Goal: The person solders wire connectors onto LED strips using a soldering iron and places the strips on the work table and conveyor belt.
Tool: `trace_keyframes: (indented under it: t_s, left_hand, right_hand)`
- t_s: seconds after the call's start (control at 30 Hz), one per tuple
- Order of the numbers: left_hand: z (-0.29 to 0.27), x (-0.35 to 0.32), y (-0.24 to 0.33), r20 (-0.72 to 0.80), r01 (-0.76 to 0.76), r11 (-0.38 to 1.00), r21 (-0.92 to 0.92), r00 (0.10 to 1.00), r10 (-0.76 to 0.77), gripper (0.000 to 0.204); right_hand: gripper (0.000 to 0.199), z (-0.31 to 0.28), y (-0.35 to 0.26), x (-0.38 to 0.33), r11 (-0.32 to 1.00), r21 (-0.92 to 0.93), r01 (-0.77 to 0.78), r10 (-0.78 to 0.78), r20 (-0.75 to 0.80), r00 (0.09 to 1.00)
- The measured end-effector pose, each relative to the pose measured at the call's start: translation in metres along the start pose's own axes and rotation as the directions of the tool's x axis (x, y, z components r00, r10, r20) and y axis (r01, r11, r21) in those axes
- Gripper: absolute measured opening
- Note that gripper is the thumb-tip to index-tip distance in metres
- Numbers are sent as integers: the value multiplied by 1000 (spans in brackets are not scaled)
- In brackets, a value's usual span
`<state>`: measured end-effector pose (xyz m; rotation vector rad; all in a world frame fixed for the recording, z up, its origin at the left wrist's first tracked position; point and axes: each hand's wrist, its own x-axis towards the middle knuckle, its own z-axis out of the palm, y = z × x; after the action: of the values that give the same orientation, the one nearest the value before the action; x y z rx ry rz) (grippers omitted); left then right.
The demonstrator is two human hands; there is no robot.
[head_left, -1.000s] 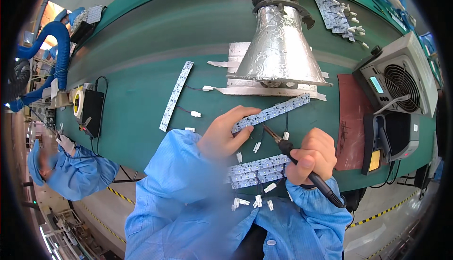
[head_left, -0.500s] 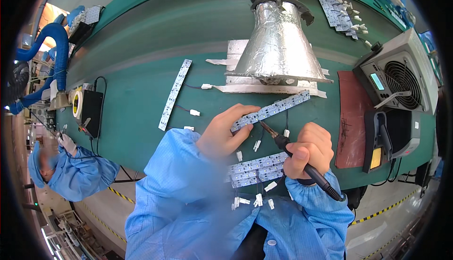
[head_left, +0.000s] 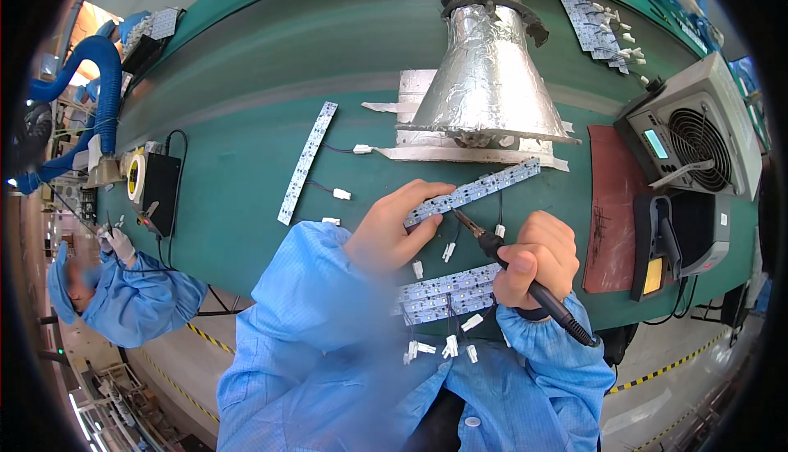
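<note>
Pinched at its left end by my left hand [head_left: 400, 220], a narrow white LED circuit strip [head_left: 492, 185] slants up to the right. Wires with white connectors [head_left: 449, 251] hang below it. A soldering iron [head_left: 548, 302] is in my right hand [head_left: 538, 259], gripped like a pen. Its tip meets the strip's lower edge just right of my left fingers; whether it touches is too small to tell. Closer to my body, several similar strips [head_left: 447, 294] lie side by side, their connectors toward me. One more strip [head_left: 308, 163] with wired connectors lies to the left.
A foil-covered fume hood [head_left: 488, 82] stands behind the strip. On the right are a grey fan unit [head_left: 698, 136], a soldering stand [head_left: 677, 238] and a reddish mat [head_left: 609, 214]. More strips [head_left: 591, 29] lie far right. A black box [head_left: 156, 193] and a co-worker [head_left: 135, 304] are left.
My hands, the strip and the soldering iron have hardly moved. The view has shifted slightly. At the left, the co-worker's hands have moved a little.
</note>
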<state>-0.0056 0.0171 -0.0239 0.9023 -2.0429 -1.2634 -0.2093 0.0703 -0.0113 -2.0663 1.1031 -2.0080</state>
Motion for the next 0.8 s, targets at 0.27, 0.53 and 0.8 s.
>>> trace_keyframes:
  t_s: [0.27,0.53,0.8]
  left_hand:
    - [1,1,-1,-9,-30,999,18,1000,30,38]
    - [-1,-1,0,11,-11,1000,-7,1000,11,39]
    - [0,-2,1,-14,-2,1000,28,1000,2,39]
  right_hand:
    - [43,-5,2,-1,1000,0,-3,3,-9,1000]
    - [41,-37,13,2,963,-124,-240,197,-286,938]
    - [46,-32,16,3,963,-136,-233,205,-194,959]
